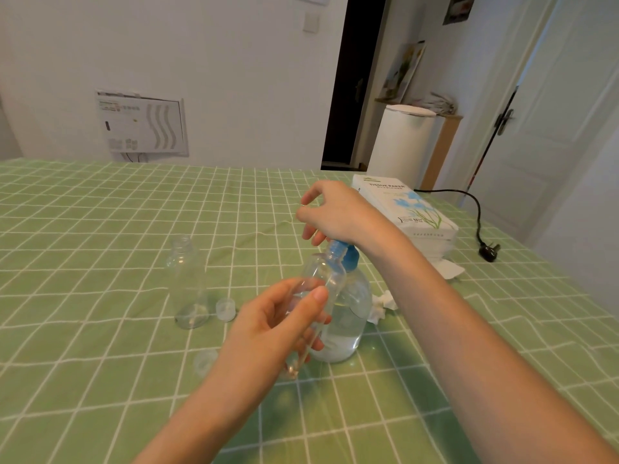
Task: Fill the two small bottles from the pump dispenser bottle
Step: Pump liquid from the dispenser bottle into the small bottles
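Note:
A clear pump dispenser bottle (350, 316) with a blue pump head (345, 254) stands on the green checked tablecloth, partly filled with clear liquid. My right hand (335, 212) rests on top of the pump head, fingers loosely spread. My left hand (278, 326) grips a small clear bottle (321, 283), tilted, its mouth up against the blue nozzle. A second small clear bottle (188, 283) stands upright and uncapped to the left. Two clear caps lie on the cloth, one (225, 309) beside that bottle, one (205, 361) nearer me.
A pack of tissue paper (412, 212) lies behind the dispenser at the right. Crumpled tissues (382, 304) sit next to the dispenser. A black power cable with plug (489, 252) lies at the far right edge of the table (100, 229).

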Tool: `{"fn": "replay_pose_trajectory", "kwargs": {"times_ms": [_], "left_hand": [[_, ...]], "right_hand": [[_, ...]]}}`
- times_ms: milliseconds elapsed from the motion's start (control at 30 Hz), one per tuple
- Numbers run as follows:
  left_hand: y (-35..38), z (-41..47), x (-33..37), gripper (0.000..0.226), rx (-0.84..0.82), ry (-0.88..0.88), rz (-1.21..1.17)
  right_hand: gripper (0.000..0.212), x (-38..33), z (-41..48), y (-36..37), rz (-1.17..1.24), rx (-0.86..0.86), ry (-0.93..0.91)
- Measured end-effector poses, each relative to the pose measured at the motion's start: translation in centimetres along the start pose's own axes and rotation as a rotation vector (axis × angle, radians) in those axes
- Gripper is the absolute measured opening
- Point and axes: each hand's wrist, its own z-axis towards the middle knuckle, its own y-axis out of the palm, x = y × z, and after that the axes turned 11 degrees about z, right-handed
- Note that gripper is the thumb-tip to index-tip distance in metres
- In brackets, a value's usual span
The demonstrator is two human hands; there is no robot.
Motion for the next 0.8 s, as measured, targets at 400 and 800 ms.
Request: {"fn": "replay_pose_trajectory", "kwargs": {"times_ms": [400, 800], "left_hand": [[0.1, 0.0, 0.3, 0.047, -0.007, -0.007, -0.003], [0.2, -0.1, 0.6, 0.044, -0.019, 0.006, -0.002]], "right_hand": [[0.019, -0.1, 0.1, -0.1, -0.038, -0.056, 0.046], [0.029, -0.5, 0.0, -0.4, -0.023, 0.016, 0.019]]}}
